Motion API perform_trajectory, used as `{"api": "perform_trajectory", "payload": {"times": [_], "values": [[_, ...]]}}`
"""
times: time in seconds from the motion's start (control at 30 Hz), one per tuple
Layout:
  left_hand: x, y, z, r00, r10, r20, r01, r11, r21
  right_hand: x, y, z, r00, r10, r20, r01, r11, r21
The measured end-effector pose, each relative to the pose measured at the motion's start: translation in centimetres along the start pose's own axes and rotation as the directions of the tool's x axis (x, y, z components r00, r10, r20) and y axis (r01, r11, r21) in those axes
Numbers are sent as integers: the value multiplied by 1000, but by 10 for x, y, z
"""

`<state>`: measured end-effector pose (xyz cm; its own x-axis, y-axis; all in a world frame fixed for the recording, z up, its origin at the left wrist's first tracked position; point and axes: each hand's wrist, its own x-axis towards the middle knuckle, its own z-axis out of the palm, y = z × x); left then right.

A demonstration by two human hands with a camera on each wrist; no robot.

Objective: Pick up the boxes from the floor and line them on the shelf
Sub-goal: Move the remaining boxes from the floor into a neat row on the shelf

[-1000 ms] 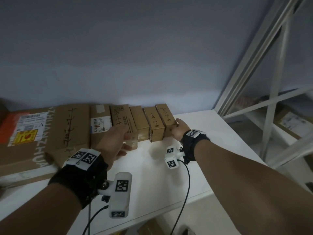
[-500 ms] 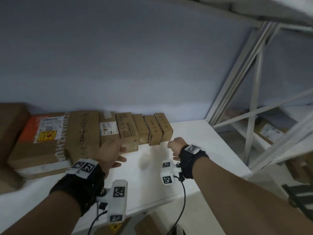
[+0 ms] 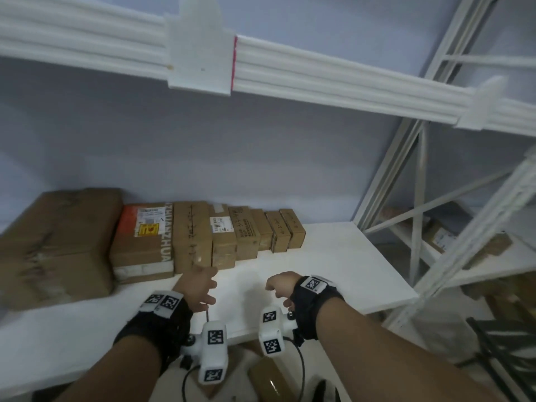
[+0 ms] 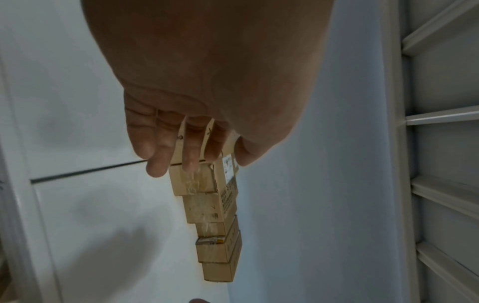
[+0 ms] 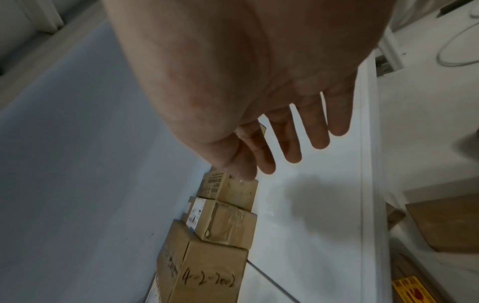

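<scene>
Nearest the camera, low in the head view, both hands are hovering over the front of the white shelf (image 3: 333, 256), holding nothing. The left hand (image 3: 197, 285), at lower centre, is showing relaxed, slightly parted fingers (image 4: 155, 164); the right hand (image 3: 280, 287), just right of it, is hanging with fingers loosely spread and straight in the wrist view. Beyond them, the row of boxes (image 3: 226, 233) is sitting against the blue wall (image 3: 232, 146), stepping from the large carton (image 3: 58, 242) at left down to the smallest box (image 3: 293, 227) at centre, sides touching. At the bottom edge, a brown box (image 3: 266, 378) is lying below the shelf. Judgement: the placement appears done; the next pick should be lifted with both hands and set tight against the row's right end, fronts aligned.
</scene>
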<state>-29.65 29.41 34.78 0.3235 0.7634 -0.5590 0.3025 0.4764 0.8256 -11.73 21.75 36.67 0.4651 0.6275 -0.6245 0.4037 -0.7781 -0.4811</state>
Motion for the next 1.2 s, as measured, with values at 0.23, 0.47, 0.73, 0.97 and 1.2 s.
{"api": "perform_trajectory", "payload": {"times": [0.23, 0.47, 0.73, 0.97, 1.2], "values": [[-25, -26, -31, 998, 25, -62, -20, 995, 93, -57, -11, 25, 998, -49, 33, 47, 998, 39], [-29, -37, -46, 998, 25, -54, -18, 992, 125, -78, -12, 41, 999, -41, 12, 40, 998, 54], [-19, -87, -28, 997, -73, 34, 60, 955, 290, -48, 33, 85, 994, 36, 99, -41, 998, 51], [1, -182, -38, 949, -298, 104, 262, 928, 267, -4, 111, 170, 967, 150, 204, -175, 978, 111], [33, -295, -50, 885, -464, -31, 420, 770, 480, 23, 202, 237, 862, 390, 324, -412, 911, 1]]}}
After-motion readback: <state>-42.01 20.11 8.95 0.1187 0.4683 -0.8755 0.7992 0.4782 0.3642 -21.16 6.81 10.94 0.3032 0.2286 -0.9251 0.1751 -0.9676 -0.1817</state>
